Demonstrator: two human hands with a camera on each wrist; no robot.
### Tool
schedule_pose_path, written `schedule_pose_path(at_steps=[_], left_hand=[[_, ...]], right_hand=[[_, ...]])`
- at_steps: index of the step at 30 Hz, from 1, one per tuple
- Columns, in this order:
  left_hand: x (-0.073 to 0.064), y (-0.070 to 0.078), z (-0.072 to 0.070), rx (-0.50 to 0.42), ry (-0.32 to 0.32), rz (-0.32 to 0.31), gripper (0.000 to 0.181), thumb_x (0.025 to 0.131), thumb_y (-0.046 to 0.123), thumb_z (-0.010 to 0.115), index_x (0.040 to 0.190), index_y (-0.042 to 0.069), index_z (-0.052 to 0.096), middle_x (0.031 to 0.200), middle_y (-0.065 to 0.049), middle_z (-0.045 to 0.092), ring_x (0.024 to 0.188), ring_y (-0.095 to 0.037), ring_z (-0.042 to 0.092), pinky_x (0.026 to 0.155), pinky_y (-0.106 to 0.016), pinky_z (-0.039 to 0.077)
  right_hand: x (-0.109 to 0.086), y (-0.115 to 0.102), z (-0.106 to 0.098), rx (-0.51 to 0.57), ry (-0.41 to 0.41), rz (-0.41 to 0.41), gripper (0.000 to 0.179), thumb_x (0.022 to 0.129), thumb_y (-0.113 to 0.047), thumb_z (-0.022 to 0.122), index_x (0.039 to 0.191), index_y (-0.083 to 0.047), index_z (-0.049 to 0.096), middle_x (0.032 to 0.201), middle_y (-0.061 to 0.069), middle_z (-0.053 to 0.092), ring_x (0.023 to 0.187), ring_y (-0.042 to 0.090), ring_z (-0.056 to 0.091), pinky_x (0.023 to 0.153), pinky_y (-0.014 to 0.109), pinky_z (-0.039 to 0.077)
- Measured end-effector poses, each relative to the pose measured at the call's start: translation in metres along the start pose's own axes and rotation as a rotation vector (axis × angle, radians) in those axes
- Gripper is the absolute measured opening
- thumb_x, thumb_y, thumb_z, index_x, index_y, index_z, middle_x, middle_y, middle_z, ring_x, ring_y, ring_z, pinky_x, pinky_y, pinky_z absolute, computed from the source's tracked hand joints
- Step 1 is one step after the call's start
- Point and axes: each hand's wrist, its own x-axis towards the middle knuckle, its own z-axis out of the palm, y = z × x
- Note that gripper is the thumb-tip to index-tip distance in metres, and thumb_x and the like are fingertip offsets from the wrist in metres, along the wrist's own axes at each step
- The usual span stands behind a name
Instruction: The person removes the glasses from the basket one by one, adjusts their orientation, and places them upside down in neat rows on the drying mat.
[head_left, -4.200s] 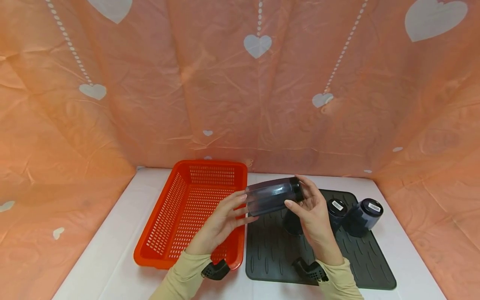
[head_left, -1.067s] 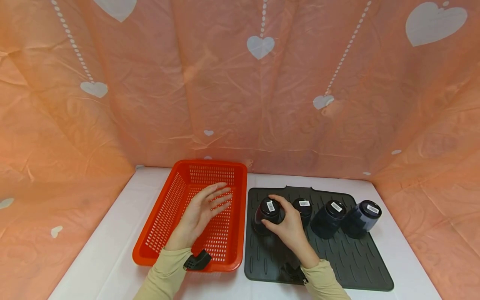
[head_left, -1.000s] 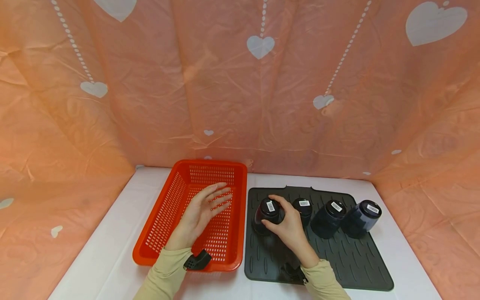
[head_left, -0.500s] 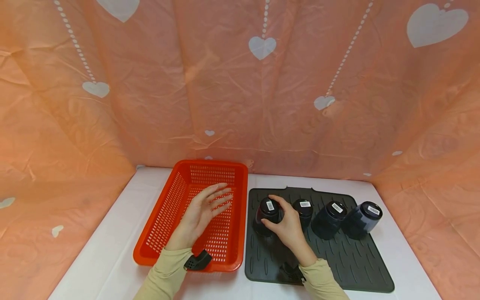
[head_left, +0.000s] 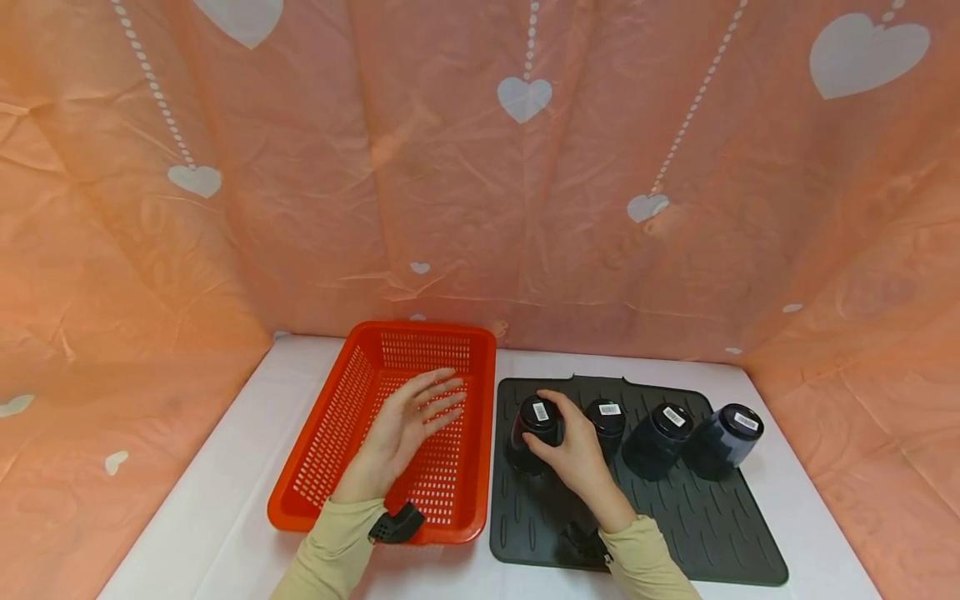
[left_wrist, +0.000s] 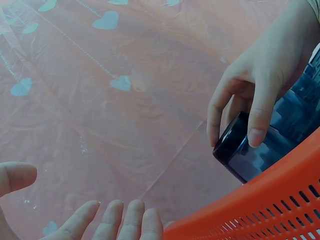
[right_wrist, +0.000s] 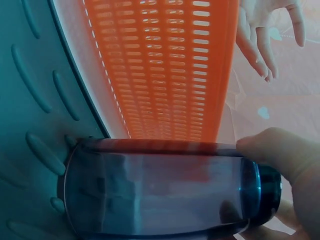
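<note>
A smoky see-through tumbler (head_left: 521, 446) stands black end up, with a white barcode label on top, at the left of the dark ridged mat (head_left: 540, 521). My right hand (head_left: 581, 454) grips its black end between thumb and fingers. In the right wrist view the tumbler's (right_wrist: 165, 192) wide end meets the mat's ridges. My left hand (head_left: 401, 425) hovers over the orange basket (head_left: 307, 450), fingers extended, palm turned toward the tumbler, holding nothing. Three similar tumblers line up to the right: one partly behind my right hand (head_left: 607, 417), a middle one (head_left: 652, 442) and a far-right one (head_left: 720, 442).
The mat lies on a white table (head_left: 217, 517), close beside the basket. No items show inside the basket's slotted bottom. An orange curtain (head_left: 450, 208) with white hearts rises behind and on both sides.
About four seconds ago both hands held the tumbler sideways in the air. Now it stands on the mat under my right hand, and my left hand has let go and moved left over the basket.
</note>
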Motion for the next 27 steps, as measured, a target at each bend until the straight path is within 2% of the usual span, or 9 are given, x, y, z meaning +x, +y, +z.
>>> schedule_pose_path(at_steps=[8, 21, 27], left_hand=[[-0.0016, 0.0035, -0.0001, -0.005, -0.018, 0.013, 0.05, 0.1, 0.025, 0.047, 0.138, -0.007, 0.041, 0.133, -0.023, 0.05, 0.126, -0.043, 0.042, 0.104, -0.05, 0.035], [-0.0027, 0.0061, 0.0005, -0.021, -0.008, 0.009, 0.045, 0.1, 0.025, 0.047, 0.134, -0.004, 0.047, 0.134, -0.024, 0.049, 0.124, -0.042, 0.044, 0.103, -0.048, 0.037], [-0.0023, 0.0068, -0.0007, -0.003, -0.009, 0.012, 0.047, 0.101, 0.025, 0.046, 0.136, -0.006, 0.044, 0.133, -0.024, 0.05, 0.123, -0.041, 0.046, 0.106, -0.052, 0.032]], right_hand=[[0.0006, -0.0002, 0.0001, -0.02, -0.003, -0.001, 0.061, 0.071, -0.008, 0.084, 0.126, -0.006, 0.056, 0.121, 0.012, 0.06, 0.106, 0.027, 0.058, 0.092, 0.046, 0.047], [0.0018, -0.0006, -0.0003, -0.032, 0.007, -0.012, 0.063, 0.071, -0.01, 0.084, 0.127, -0.006, 0.055, 0.121, 0.012, 0.059, 0.106, 0.028, 0.057, 0.091, 0.048, 0.046], [0.0037, -0.0043, -0.0026, -0.032, 0.008, -0.035, 0.063, 0.071, -0.009, 0.084, 0.127, -0.003, 0.055, 0.123, 0.012, 0.059, 0.108, 0.027, 0.056, 0.093, 0.046, 0.046]])
